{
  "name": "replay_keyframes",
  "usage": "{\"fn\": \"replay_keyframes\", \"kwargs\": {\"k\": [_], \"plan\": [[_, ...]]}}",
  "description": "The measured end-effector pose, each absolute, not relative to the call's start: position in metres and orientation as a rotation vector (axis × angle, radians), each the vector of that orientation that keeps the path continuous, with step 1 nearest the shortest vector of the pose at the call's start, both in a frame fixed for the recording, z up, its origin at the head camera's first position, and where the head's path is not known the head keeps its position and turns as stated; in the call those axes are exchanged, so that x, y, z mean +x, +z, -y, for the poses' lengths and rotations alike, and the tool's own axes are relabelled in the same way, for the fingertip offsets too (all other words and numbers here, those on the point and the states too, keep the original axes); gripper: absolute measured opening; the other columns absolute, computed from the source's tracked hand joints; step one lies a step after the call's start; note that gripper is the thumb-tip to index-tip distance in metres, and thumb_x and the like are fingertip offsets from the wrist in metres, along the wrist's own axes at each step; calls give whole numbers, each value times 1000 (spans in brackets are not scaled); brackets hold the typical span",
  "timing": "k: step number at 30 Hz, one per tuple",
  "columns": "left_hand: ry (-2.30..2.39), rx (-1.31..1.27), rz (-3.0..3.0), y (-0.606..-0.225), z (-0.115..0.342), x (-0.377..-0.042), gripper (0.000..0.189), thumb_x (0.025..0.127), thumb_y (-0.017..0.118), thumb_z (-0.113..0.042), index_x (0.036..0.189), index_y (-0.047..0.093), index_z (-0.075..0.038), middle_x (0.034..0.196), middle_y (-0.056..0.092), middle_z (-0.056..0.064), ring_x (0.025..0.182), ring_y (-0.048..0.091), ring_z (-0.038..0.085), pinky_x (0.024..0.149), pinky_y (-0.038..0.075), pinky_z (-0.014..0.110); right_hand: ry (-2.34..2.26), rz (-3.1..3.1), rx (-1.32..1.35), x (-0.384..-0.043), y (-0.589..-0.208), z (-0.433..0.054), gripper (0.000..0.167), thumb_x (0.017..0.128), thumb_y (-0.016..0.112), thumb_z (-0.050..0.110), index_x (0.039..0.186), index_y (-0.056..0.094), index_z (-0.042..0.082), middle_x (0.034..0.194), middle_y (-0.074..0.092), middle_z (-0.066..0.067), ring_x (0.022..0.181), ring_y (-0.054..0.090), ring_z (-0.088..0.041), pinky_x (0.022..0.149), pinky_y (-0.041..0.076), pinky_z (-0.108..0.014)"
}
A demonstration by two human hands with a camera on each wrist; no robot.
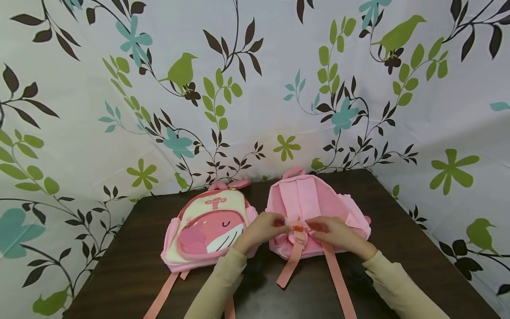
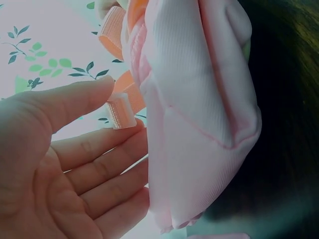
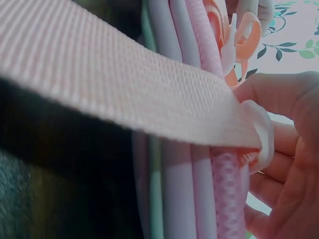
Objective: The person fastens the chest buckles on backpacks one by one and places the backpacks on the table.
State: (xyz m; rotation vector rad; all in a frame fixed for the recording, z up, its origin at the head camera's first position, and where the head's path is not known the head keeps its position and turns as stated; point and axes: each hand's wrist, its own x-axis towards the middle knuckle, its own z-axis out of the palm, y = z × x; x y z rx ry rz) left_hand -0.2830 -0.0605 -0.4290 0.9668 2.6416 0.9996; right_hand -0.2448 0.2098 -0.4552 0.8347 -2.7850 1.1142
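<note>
A pink backpack (image 1: 330, 195) stands on the table with its back panel and shoulder straps facing me. My left hand (image 1: 264, 228) pinches a pale plastic strap buckle (image 2: 122, 110) threaded with orange webbing, between thumb and index finger; its other fingers lie nearly straight against the pink fabric. On the other side, my right hand (image 1: 336, 232) grips a white plastic strap buckle (image 3: 261, 134) on the other strap. From that buckle a long peach webbing strap (image 1: 338, 281) runs down toward me. A shorter loose strap end (image 1: 290, 268) hangs between the hands.
A second backpack (image 1: 215, 226), pink and cream with a whale face, stands just left of the first, its front toward me. Its straps (image 1: 161, 296) trail over the dark wooden table (image 1: 119, 266). A patterned cloth (image 1: 255, 110) with leaves and birds hangs behind.
</note>
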Motion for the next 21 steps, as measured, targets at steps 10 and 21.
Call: {"fn": "replay_keyframes", "kwargs": {"k": [10, 21], "plan": [[1032, 959, -2668, -425, 63, -283, 18, 95, 71, -33, 100, 73, -16, 85, 67, -6, 71, 58, 9, 61, 50, 23, 1091, 2779, 714, -248, -459, -208, 30, 89, 77, 17, 117, 72, 7, 111, 71, -4, 100, 64, -23, 91, 53, -51], [1251, 938, -2702, -422, 61, -281, 35, 97, 68, -38, 117, 73, -11, 111, 72, -1, 103, 64, 15, 90, 53, 36, 1138, 2678, 680, -250, -452, -215, 26, 88, 79, 17, 113, 74, 11, 100, 69, 4, 88, 60, -15, 82, 56, -34]]}}
